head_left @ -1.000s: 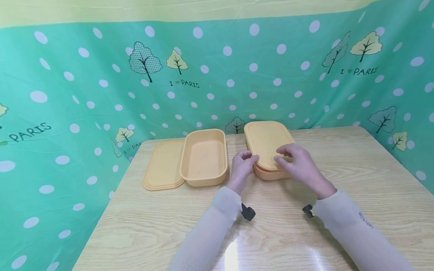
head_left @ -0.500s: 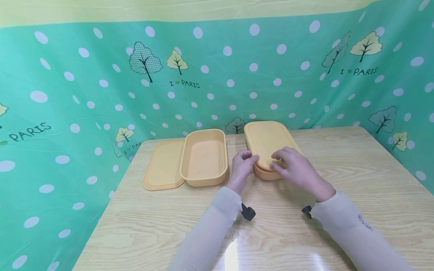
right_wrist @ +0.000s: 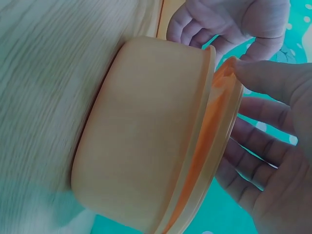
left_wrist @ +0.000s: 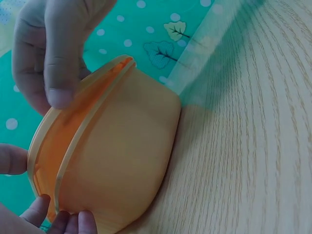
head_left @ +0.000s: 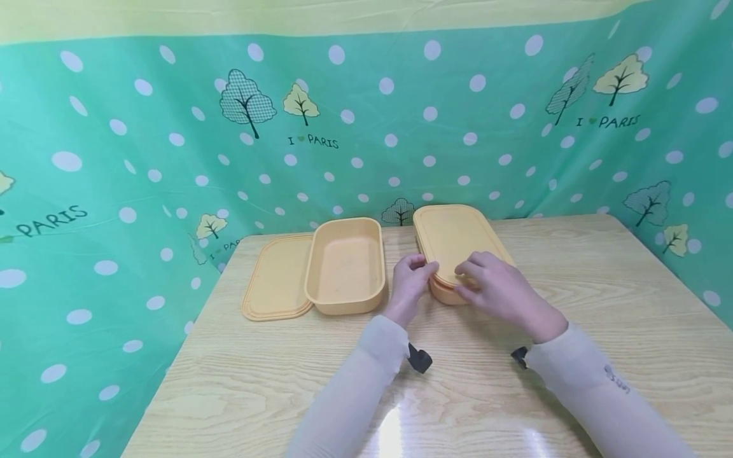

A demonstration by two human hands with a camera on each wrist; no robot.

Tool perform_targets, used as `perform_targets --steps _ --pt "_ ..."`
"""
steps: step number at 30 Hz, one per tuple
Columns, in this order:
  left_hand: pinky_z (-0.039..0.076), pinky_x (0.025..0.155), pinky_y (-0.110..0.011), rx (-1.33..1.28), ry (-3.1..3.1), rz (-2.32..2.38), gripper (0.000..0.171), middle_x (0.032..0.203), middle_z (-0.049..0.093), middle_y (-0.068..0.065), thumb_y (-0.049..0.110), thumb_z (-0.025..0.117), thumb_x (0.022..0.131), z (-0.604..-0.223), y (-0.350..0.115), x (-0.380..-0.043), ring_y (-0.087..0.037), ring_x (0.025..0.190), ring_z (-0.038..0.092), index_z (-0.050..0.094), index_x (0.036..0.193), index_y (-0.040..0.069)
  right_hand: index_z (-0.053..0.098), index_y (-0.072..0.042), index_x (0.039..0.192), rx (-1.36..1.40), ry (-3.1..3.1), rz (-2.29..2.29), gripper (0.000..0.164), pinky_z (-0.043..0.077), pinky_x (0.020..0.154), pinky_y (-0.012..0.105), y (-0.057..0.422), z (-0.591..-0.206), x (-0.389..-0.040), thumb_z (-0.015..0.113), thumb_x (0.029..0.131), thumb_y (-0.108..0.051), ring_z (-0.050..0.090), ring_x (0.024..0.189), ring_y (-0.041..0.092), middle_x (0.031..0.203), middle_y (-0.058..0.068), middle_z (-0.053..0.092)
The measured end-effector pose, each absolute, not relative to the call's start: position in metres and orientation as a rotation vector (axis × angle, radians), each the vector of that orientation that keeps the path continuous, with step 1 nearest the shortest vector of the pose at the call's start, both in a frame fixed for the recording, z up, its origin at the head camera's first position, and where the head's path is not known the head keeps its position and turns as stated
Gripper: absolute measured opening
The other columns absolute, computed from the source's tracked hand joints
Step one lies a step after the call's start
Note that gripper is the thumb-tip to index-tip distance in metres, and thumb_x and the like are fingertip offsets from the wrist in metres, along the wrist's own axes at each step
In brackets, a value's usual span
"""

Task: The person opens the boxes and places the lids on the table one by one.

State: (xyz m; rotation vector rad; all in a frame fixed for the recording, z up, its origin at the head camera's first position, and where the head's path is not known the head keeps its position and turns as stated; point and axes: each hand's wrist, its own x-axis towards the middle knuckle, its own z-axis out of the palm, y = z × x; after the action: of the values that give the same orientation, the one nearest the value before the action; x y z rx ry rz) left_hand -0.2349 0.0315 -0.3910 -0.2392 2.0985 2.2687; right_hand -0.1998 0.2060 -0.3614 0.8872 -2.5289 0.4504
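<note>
A yellow-orange plastic container (head_left: 448, 294) stands at the back right of the table, its matching lid (head_left: 449, 235) lying over it. At the near end a gap shows between the lid rim (right_wrist: 214, 151) and the box wall (right_wrist: 136, 126). My left hand (head_left: 408, 286) pinches the lid's near left corner, with other fingertips at the box rim in the left wrist view. My right hand (head_left: 504, 289) has its thumb at the lid's near edge and its bent fingers over the top. The container's inside is mostly hidden under the lid.
Left of the hands, an uncovered container (head_left: 345, 264) of the same colour sits beside a second lid (head_left: 280, 277), overlapping its edge. The wood-grain table (head_left: 258, 381) ends at a green dotted curtain (head_left: 355, 165) behind and to the left.
My right hand has shifted slightly left and down, onto the lid's near edge. The left hand and both containers have stayed in place.
</note>
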Motion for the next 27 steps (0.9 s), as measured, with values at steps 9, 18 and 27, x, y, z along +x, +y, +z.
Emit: perform_targets --steps 9,18,27 --pt "0.05 0.08 -0.028 -0.226 2.111 2.275 0.032 0.101 0.061 -0.005 0.012 0.072 0.08 -0.3916 0.032 -0.2351 -0.016 0.091 0.058 0.062 0.108 0.002 0.068 -0.008 0.091 0.939 -2.511 0.274 0.026 0.045 0.061 0.033 0.2064 -0.3633 -0.1997 0.083 0.072 -0.017 0.05 0.074 0.02 0.084 0.002 0.053" --pt "0.05 0.08 -0.028 -0.229 2.102 2.28 0.032 0.101 0.061 -0.004 0.012 0.072 0.08 -0.3909 0.0322 -0.234 -0.016 0.092 0.058 0.062 0.108 0.002 0.064 -0.008 0.081 0.935 -2.509 0.139 0.014 0.04 0.053 0.029 0.2029 -0.3603 -0.1955 0.074 0.073 -0.003 0.045 0.065 0.021 0.076 0.002 0.049" --pt "0.05 0.079 -0.028 -0.249 2.101 2.285 0.032 0.1 0.061 -0.004 0.012 0.072 0.079 -0.3896 0.0315 -0.2333 -0.016 0.091 0.058 0.063 0.108 0.002 0.062 -0.005 0.081 0.915 -2.519 0.086 0.011 0.04 0.051 0.031 0.1976 -0.3584 -0.1923 0.072 0.076 -0.002 0.046 0.065 0.022 0.075 0.004 0.05"
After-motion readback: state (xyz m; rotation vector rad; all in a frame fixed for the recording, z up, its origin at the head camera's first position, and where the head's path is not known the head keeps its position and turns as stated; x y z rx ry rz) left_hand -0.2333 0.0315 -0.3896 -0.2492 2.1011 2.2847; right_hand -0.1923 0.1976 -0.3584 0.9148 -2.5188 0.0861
